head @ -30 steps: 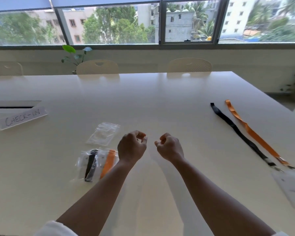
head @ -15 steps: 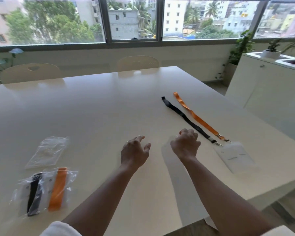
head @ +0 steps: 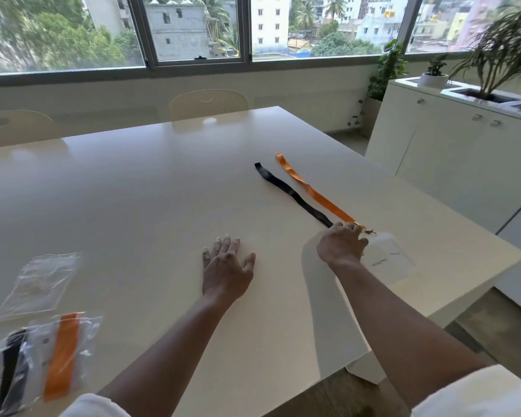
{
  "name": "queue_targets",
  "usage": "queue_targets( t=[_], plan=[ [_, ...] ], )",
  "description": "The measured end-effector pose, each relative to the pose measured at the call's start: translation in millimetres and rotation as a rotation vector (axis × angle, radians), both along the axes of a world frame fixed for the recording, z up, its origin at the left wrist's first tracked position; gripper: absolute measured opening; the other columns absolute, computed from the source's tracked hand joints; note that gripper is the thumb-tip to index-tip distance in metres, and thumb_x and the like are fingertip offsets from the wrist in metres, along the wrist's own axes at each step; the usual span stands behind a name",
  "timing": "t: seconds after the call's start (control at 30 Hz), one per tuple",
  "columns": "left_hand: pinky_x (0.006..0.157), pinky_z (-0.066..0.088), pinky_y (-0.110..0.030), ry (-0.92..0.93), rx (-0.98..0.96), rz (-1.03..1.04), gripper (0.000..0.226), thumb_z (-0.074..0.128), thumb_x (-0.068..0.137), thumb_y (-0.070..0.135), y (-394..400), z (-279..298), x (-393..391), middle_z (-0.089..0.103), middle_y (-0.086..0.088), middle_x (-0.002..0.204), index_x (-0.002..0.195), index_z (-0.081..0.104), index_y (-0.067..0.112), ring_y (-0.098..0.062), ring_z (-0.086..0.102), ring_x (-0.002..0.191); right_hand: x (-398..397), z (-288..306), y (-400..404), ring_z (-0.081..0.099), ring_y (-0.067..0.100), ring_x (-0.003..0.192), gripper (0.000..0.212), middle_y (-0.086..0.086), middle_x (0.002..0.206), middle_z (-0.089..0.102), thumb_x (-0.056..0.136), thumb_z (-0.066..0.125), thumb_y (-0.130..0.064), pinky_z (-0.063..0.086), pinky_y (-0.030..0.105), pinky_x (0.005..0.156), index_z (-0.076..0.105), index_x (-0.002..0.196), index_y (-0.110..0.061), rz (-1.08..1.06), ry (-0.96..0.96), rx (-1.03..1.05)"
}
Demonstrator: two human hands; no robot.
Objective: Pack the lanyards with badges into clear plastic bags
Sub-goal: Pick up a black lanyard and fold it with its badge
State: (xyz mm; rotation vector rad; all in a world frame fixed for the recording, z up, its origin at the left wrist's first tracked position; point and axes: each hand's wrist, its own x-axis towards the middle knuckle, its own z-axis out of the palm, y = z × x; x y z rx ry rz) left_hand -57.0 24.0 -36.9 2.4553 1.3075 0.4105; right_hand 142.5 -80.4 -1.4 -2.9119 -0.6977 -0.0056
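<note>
**Right hand brought onto clip ends of unpacked lanyards**

Compared with half a second ago, the right hand [head: 340, 245] is seen moved from bare table [head: 133, 191] onto the near ends of the black lanyard [head: 292, 194] and orange lanyard [head: 313, 192], beside the metal clip [head: 369, 231]. Its fingers are curled down over the straps; whether a strap is actually pinched cannot be told, since the fingertips are hidden. The left hand [head: 226, 266], loosely curled before, is now laid flat on the table with fingers spread, holding nothing.

Both lanyards lie stretched out, side by side, with clear badges [head: 388, 257] at the near end. An empty clear bag [head: 38, 284] and filled bags [head: 39, 359] lie well apart, far left.

Judgement: the next pick-up is beginning; these two lanyards remain to be bagged.
</note>
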Motion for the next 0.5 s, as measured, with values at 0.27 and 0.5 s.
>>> queue_targets(
  t=[0.27,0.5],
  plan=[
    [0.124,0.001,-0.039,-0.007,0.003,0.000,0.063,0.040,0.098,0.050,0,-2,-1,0.021,-0.001,0.163,0.153,0.032,0.020,-0.017,0.011,0.152,-4,14,11,0.047,0.031,0.117,0.036,0.016,0.126,0.052,0.091,0.046,-0.018,0.040,0.040,0.096,0.053,0.124,-0.004,0.014,0.139,-0.045],
    [0.123,0.000,-0.037,-0.079,-0.071,-0.011,0.062,0.039,0.099,0.052,3,-1,2,0.024,-0.001,0.162,0.152,0.035,0.021,-0.016,0.012,0.152,-24,36,25,0.057,0.022,0.079,0.008,0.010,0.088,0.060,0.081,0.049,-0.009,0.047,0.028,0.067,0.057,0.079,-0.005,0.194,0.439,0.102]
  ],
)
